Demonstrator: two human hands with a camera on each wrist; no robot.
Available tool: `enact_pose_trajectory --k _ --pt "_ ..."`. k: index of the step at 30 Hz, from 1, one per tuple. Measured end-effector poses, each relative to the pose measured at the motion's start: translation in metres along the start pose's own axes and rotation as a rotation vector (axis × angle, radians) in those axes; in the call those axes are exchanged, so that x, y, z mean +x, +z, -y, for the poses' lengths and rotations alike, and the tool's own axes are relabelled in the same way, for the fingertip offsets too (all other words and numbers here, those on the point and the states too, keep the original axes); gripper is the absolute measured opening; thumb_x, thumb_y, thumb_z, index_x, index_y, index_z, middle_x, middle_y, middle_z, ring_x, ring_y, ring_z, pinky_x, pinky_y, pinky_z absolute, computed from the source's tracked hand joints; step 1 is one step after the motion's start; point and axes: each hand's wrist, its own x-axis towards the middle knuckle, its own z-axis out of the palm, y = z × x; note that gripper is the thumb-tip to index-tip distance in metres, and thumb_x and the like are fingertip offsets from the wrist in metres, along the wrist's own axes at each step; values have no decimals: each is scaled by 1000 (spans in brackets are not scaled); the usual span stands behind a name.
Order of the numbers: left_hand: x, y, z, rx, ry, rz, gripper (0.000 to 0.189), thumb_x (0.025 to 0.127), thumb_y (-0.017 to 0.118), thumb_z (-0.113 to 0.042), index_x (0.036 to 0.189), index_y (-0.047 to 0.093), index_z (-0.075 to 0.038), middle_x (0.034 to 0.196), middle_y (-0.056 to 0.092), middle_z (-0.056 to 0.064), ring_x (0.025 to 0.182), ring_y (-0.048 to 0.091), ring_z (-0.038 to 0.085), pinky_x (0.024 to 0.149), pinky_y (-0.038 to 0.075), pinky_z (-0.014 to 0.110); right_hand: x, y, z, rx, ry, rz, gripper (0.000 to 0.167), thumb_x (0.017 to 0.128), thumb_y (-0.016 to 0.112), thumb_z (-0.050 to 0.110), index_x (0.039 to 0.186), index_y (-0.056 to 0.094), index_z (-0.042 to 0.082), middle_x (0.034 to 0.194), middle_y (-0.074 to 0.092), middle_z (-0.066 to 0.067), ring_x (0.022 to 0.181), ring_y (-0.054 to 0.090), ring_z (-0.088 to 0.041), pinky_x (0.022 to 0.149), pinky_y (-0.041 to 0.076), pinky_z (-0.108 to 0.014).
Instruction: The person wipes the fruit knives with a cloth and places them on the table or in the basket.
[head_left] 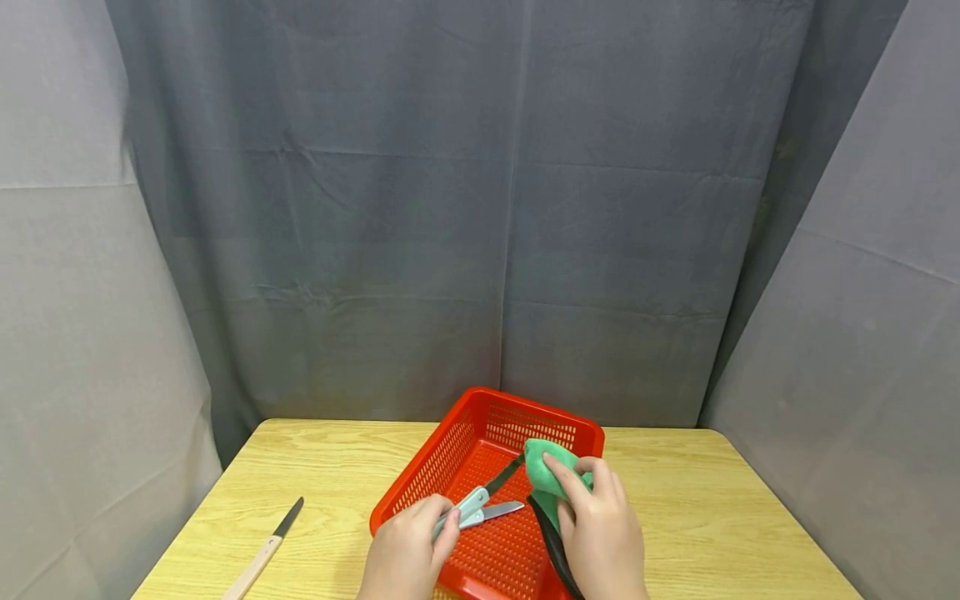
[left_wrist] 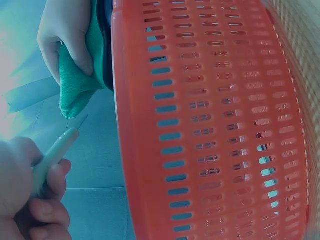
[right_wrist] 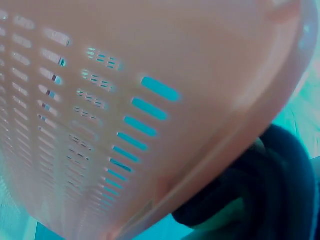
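Note:
My left hand (head_left: 411, 546) grips a knife (head_left: 472, 502) by its pale green handle, over the left side of the red basket. Its dark blade points up and right, the tip near the green cloth. Pinched in my right hand (head_left: 606, 533) is a green cloth (head_left: 546, 471) with a black edge hanging down over the basket's right part. A second knife (head_left: 501, 510), with a pale handle and a silvery blade, lies inside the basket below the first. The left wrist view shows the gripped handle (left_wrist: 56, 150); the right wrist view shows mostly basket wall and dark cloth edge (right_wrist: 285, 175).
The red perforated plastic basket (head_left: 420, 467) sits angled on a wood-patterned table (head_left: 705, 517). Left of it lies another knife (head_left: 262, 558) with a beige handle and dark blade. Grey curtains (head_left: 375, 250) hang behind the table and at both sides.

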Motion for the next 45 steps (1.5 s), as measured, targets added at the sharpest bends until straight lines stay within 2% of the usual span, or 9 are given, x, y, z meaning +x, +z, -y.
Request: enact_pose_trajectory --k 8,12,19,25,31,36,41,45 --pt "1 -3 0 6 -97 57 12 90 76 -16 85 66 -16 69 54 -14 56 36 -4 51 37 17 0 -3 2 11 -36 -8 63 65 86 -6 120 77 23 103 59 -8 81 58 -24 56 50 -35" --pt "1 -3 1 4 -122 71 12 92 75 -16 85 65 -16 70 54 -14 57 38 -3 52 39 18 0 -3 4 12 -50 -7 65 64 87 -7 120 76 23 103 60 -8 81 58 -24 58 51 -37" --pt "1 -2 2 10 -140 71 10 94 74 -19 87 67 -18 78 64 -14 62 52 0 58 49 24 -2 0 2 36 -113 -20 65 63 86 -7 119 77 24 101 60 -6 80 56 -22 57 51 -34" --pt "1 -2 2 -1 -164 80 10 95 73 -19 87 67 -19 78 64 -14 64 53 0 59 50 25 -2 2 4 60 -182 15 66 60 91 -5 117 77 26 101 60 -5 80 56 -20 59 52 -31" --pt "0 -2 0 -7 -163 71 11 92 75 -18 86 67 -19 75 60 -14 63 48 0 57 46 24 -3 2 8 84 -260 53 67 57 96 0 116 77 27 100 60 -2 78 52 -13 60 49 -24" --pt "1 -2 -1 -22 -163 96 9 93 74 -18 86 67 -19 75 60 -14 62 46 -1 56 44 23 -3 4 8 101 -307 54 67 57 96 1 115 77 28 99 59 -1 81 52 -12 63 50 -25" --pt "0 -1 -1 -44 -120 94 9 92 75 -17 87 68 -17 76 61 -13 61 44 -2 56 43 21 -5 5 7 96 -291 66 67 57 97 3 115 77 28 100 60 0 81 53 -12 64 51 -25" --pt "0 -1 -1 -50 -93 81 8 90 76 -16 87 69 -16 77 63 -12 62 47 -2 56 44 21 -5 4 7 82 -235 81 65 58 97 1 115 78 27 100 60 -1 79 53 -13 63 50 -25"
